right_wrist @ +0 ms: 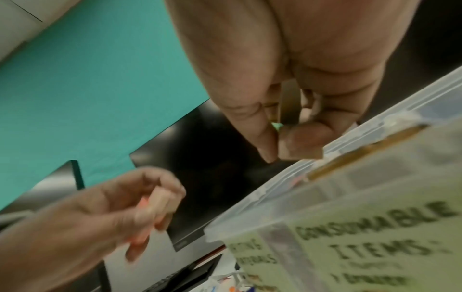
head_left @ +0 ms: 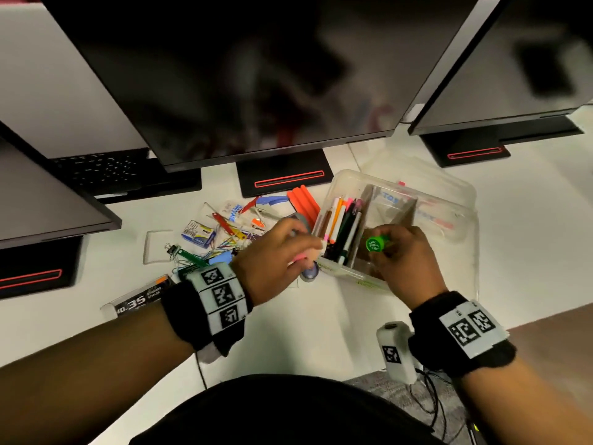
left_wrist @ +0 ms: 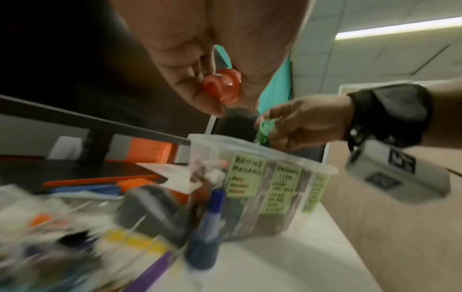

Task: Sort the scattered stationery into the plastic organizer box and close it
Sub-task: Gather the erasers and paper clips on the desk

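The clear plastic organizer box (head_left: 350, 273) stands open on the white desk, with cardboard dividers and green labels (left_wrist: 246, 175). Its left compartment holds several pens and markers (head_left: 341, 226). My right hand (head_left: 378, 249) grips a green-capped tube (head_left: 374, 243) over the middle compartment; the same green tube (left_wrist: 265, 131) shows above the rim in the left wrist view. My left hand (head_left: 305, 250) pinches a small pink-and-beige block (right_wrist: 156, 207) just left of the box, near the pen compartment. Scattered stationery (head_left: 221, 232) lies to the left.
Three dark monitors on black stands (head_left: 284, 175) line the back. The box's clear lid (head_left: 426, 178) lies open behind it. The pile holds paper clips, a staples packet (head_left: 198, 234), orange strips (head_left: 303, 202) and a No. 35 staple box (head_left: 141, 300). A blue marker (left_wrist: 210, 227) lies beside the box.
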Demonstrator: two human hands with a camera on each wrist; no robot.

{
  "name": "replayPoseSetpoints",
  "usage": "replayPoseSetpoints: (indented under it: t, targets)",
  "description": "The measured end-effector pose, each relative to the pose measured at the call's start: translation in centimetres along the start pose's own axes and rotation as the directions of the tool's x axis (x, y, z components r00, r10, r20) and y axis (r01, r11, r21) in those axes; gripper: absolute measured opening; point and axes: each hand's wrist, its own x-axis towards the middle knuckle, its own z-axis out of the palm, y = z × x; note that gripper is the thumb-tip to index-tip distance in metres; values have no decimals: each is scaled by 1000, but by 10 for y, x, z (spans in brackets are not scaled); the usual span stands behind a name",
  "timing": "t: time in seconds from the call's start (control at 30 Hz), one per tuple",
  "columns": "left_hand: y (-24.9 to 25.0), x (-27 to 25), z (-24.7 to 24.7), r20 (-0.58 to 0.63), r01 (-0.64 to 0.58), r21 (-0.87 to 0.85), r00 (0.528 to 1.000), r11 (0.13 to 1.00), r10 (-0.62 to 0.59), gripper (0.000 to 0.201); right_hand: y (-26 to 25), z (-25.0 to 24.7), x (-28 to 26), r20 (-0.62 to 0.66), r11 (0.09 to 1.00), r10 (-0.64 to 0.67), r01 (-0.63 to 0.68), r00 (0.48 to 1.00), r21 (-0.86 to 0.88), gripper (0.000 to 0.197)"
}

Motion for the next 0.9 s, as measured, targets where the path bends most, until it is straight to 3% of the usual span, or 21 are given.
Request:
replayPoseSetpoints:
  t: [0.13, 0.23, 0.33, 0.43, 0.5, 0.6, 0.67, 0.8, 0.9]
  targets:
    - [38, 44, 23, 82, 53, -104, 996, 993, -44, 38, 18, 0, -1, 17, 993, 55, -53, 998, -102, 32]
    - [54, 62, 38, 183, 111, -115, 979, 987, -89, 54, 21, -3, 0, 7, 993, 54, -53, 999, -108, 32]
    - [55, 64, 41, 258, 128, -107, 961, 986, -96, 61, 21, -10, 1, -9, 988, 134, -134, 991, -78, 30]
    - [44, 56, 31, 245, 230, -177, 952, 957, -184, 59, 21, -13, 1, -38, 975, 215, -217, 976, -51, 35]
    - [32, 50, 19, 153, 285, -221, 955, 933, -255, 55, 19, -13, 1, -57, 978, 202, -204, 978, -39, 37]
    - [4, 35, -1, 3, 307, -163, 951, 938, -310, 43, 3, -4, -4, 11, 997, 78, -78, 997, -7, 27]
    - [-19, 20, -11, -22, 360, -91, 931, 928, -364, 35, -14, 6, -10, 119, 998, -64, 62, 991, 20, 21]
    - [-61, -16, -20, 68, 494, 45, 865, 868, -496, 26, -44, 38, -22, 397, 949, -287, 316, 872, -8, 19]
    - [-77, -40, -15, 135, 541, 105, 823, 834, -551, 28, -53, 68, -27, 542, 909, -307, 409, 782, -75, 24]
